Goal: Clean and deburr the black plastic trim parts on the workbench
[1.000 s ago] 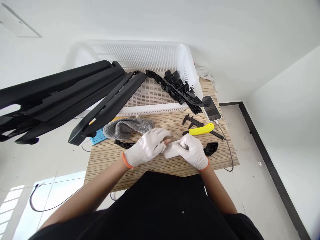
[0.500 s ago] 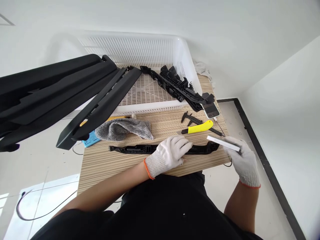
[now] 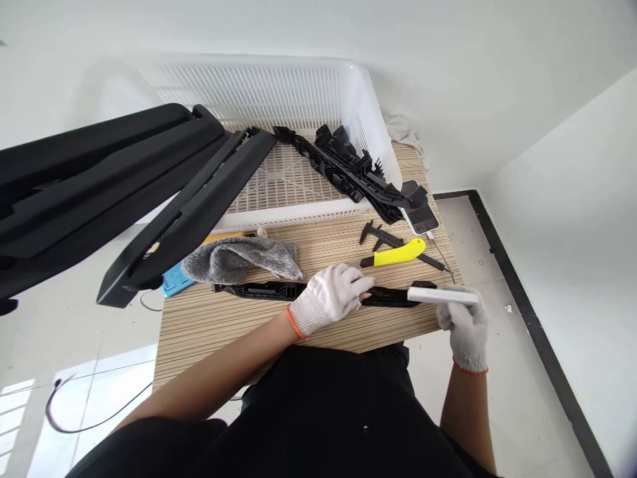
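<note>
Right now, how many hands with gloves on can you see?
2: the left hand is on the long black part, and the right hand holds a white block near its right end. No others show.

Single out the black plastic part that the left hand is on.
The long, narrow strip lying on the wood-grain tabletop, directly under the left hand; the other black parts lie in or across the white basket.

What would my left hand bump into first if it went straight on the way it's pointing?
Most likely the yellow-handled tool, lying ahead of your left hand on the table; the hand's height is unclear, so it might pass above.
</note>
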The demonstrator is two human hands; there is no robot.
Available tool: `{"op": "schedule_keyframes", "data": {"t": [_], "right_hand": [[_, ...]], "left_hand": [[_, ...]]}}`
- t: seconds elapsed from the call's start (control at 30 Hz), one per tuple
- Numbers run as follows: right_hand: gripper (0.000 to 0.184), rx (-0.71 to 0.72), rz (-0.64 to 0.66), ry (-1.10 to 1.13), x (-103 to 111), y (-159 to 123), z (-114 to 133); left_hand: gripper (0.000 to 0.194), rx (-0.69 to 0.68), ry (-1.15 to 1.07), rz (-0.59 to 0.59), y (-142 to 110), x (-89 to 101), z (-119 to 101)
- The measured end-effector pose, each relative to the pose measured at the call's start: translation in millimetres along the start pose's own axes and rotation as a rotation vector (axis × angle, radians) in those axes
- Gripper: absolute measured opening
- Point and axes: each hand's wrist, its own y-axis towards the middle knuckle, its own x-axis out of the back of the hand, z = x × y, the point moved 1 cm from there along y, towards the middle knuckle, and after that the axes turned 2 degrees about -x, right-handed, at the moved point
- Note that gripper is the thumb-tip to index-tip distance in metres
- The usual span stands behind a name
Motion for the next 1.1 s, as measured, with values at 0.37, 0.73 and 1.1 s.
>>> {"op": "schedule_keyframes", "data": {"t": [0.37, 0.73, 1.1], "right_hand": [[0.032, -0.079, 0.26, 0.262, 8, 2, 5], [0.036, 0.039, -0.402, -0.179, -6, 29, -3], [0.032, 0.029, -0.319, -0.242, -14, 45, 14]], "left_hand": [[0.028, 0.022, 0.017, -0.009, -2, -1.4, 13], [0.028, 0.021, 0.033, -0.066, 0, -0.7, 16], [0.03, 0.059, -0.029, -0.035, -1, -2.3, 18]]}}
